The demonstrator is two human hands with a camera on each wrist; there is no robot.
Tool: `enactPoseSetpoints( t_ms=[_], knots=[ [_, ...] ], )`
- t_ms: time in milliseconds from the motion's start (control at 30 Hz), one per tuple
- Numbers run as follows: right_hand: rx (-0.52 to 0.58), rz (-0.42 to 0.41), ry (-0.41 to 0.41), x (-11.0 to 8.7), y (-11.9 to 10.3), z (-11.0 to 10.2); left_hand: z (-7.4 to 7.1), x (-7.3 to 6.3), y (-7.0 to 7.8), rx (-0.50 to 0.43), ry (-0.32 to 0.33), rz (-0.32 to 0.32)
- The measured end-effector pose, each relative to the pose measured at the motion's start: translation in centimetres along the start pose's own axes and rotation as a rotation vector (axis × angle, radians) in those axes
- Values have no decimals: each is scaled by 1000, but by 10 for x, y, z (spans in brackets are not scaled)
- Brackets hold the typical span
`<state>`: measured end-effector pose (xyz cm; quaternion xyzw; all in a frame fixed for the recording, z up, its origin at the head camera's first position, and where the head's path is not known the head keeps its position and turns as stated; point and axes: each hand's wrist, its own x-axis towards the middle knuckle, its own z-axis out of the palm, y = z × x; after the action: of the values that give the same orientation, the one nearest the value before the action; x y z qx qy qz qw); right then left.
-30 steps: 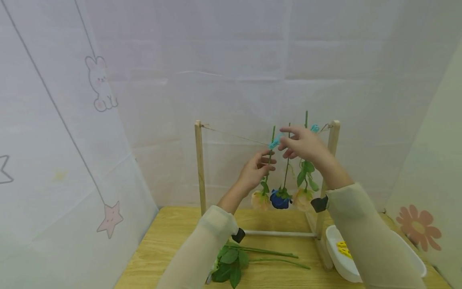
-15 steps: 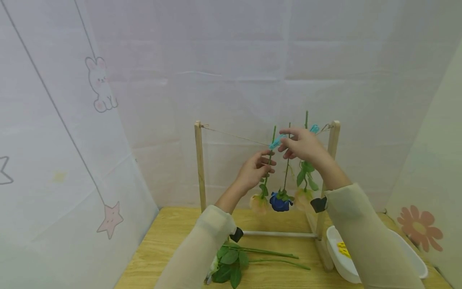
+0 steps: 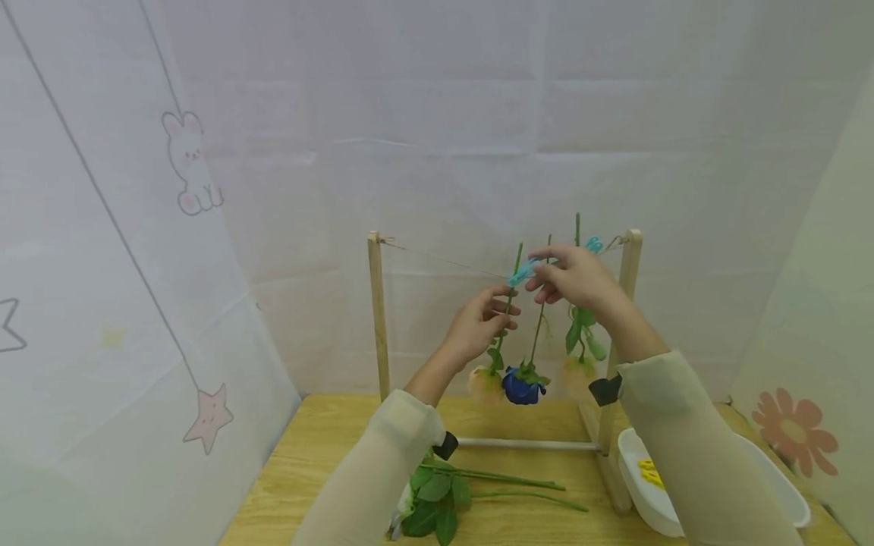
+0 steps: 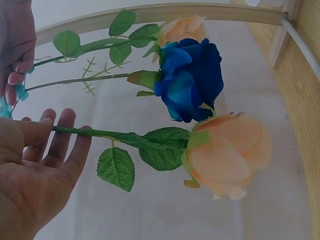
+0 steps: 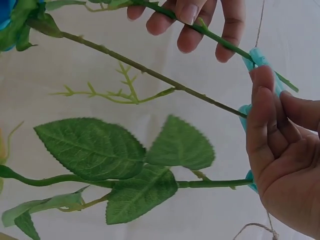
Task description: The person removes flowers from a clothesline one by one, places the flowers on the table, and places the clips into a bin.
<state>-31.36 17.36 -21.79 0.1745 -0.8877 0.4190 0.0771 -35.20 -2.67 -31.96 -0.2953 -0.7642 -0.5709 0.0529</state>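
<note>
My left hand (image 3: 471, 327) pinches the green stem of an upside-down peach rose (image 4: 225, 155) between thumb and fingers, below the string. At the string, my right hand (image 3: 580, 279) holds a teal clothespin (image 5: 259, 57) by thumb and fingers, and its tip sits at that same stem. Just right of it a blue rose (image 3: 524, 385) hangs head down, its stem passing behind the right hand's fingers. Farther right hangs another peach rose (image 3: 579, 371) near a second teal clothespin (image 3: 593, 244). Part of the right hand's grip is hidden in the head view.
The string (image 3: 444, 260) spans a wooden frame (image 3: 378, 318) on the table (image 3: 307, 455). Leafy cut stems (image 3: 437, 493) lie in front, partly behind the left sleeve. A white tub (image 3: 645, 497) with yellow clothespins (image 3: 650, 472) stands at right, partly covered by the right sleeve.
The blue rose and the left peach rose have swung slightly left, and the right peach rose slightly right. Both hands keep their hold and have hardly moved.
</note>
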Motion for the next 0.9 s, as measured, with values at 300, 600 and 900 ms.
enactPoseSetpoints(
  t_ms=[300, 600, 900],
  knots=[
    [140, 40, 91, -2, 7, 4, 2, 0, 2, 15, 13, 14],
    [209, -11, 219, -8, 10, 6, 1, -2, 4, 42, 39, 26],
    [276, -106, 311, -11, 10, 13, -5, -6, 12, 48, 55, 50]
  ],
)
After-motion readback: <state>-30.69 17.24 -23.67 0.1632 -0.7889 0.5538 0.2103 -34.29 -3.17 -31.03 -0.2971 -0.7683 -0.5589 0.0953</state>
